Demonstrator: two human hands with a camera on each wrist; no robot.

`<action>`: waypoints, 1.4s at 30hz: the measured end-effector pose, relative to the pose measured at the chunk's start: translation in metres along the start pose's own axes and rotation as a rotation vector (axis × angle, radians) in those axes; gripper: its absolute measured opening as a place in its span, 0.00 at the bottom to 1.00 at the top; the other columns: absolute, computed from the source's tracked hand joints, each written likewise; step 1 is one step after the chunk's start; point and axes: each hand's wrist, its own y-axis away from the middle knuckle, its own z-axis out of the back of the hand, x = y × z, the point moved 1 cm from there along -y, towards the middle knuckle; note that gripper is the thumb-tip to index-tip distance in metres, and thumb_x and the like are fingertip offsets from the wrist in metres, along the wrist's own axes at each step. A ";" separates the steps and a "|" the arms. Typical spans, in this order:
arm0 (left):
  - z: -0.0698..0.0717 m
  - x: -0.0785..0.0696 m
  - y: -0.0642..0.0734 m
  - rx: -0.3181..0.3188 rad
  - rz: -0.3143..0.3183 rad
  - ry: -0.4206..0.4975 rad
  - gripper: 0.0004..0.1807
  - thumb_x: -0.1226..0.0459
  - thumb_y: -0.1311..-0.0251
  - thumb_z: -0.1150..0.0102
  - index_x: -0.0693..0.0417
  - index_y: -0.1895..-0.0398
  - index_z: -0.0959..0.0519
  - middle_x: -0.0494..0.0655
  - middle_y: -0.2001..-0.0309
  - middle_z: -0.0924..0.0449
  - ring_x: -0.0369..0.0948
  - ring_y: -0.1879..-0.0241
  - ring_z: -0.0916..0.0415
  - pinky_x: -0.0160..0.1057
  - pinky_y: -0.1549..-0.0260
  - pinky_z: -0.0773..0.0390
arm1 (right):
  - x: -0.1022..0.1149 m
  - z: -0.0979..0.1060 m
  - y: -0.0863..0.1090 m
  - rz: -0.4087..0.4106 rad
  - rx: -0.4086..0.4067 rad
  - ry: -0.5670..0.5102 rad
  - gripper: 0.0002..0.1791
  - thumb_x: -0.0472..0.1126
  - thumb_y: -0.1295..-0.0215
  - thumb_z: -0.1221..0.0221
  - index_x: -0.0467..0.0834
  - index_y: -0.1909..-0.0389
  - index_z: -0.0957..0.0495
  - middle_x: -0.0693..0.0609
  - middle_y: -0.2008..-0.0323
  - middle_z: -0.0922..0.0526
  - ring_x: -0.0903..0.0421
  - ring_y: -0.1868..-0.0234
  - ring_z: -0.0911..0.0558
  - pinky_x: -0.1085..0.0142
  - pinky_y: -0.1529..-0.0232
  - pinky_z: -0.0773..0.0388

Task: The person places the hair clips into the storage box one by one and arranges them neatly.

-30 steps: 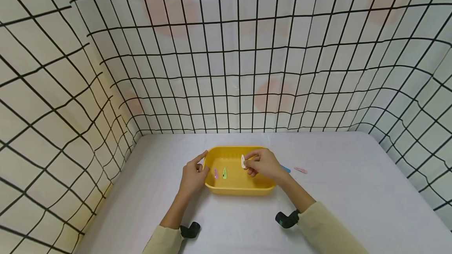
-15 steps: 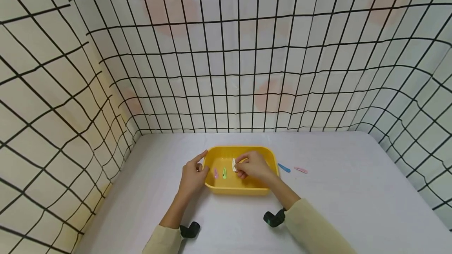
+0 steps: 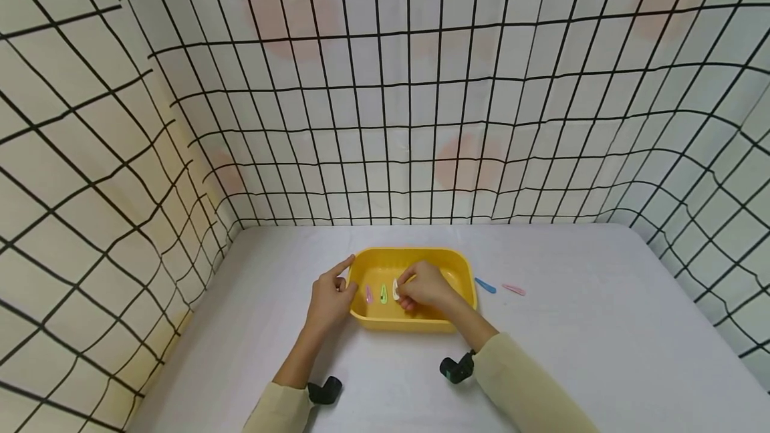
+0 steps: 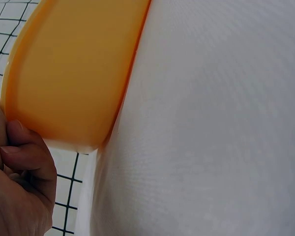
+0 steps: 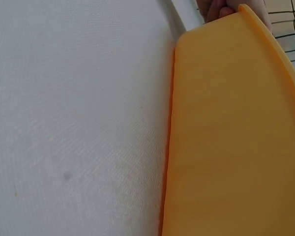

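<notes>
A yellow tray (image 3: 415, 327) sits on the white table in the head view. My left hand (image 3: 327, 299) holds it at its left end, index finger along the rim; in the left wrist view the other fingers (image 4: 32, 157) curl against its outer wall. Inside the tray, my right hand (image 3: 426, 284) pinches a white hair clip (image 3: 395, 289) low over the floor. To the left of that clip lie a green hair clip (image 3: 383, 294) and a purple-pink hair clip (image 3: 369, 295), side by side. The tray wall hides my right hand in the right wrist view.
On the table (image 3: 577, 326) to the right of the tray lie a blue hair clip (image 3: 485, 285) and a pink hair clip (image 3: 514, 289). A white wall with black grid netting (image 3: 409, 152) surrounds the table at the back and sides.
My right hand has moved left and down into the tray with the white hair clip, now beside the green one. The blue clip has come into full view. My left hand has stayed put.
</notes>
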 end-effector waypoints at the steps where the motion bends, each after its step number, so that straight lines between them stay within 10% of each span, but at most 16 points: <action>1: 0.000 0.000 0.000 0.002 -0.003 -0.001 0.33 0.70 0.41 0.42 0.44 0.29 0.24 0.40 0.85 0.40 0.37 0.86 0.44 0.29 0.86 0.38 | 0.000 -0.001 0.000 -0.003 0.003 0.006 0.06 0.33 0.35 0.36 0.35 0.60 0.16 0.45 0.76 0.14 0.56 0.81 0.16 0.66 0.75 0.16; 42: 0.001 0.002 -0.001 0.005 0.005 -0.006 0.34 0.69 0.40 0.43 0.41 0.29 0.25 0.40 0.84 0.39 0.37 0.85 0.43 0.29 0.85 0.39 | 0.000 -0.005 0.000 -0.038 -0.004 -0.025 0.07 0.31 0.38 0.33 0.35 0.61 0.19 0.43 0.77 0.16 0.54 0.82 0.17 0.63 0.76 0.16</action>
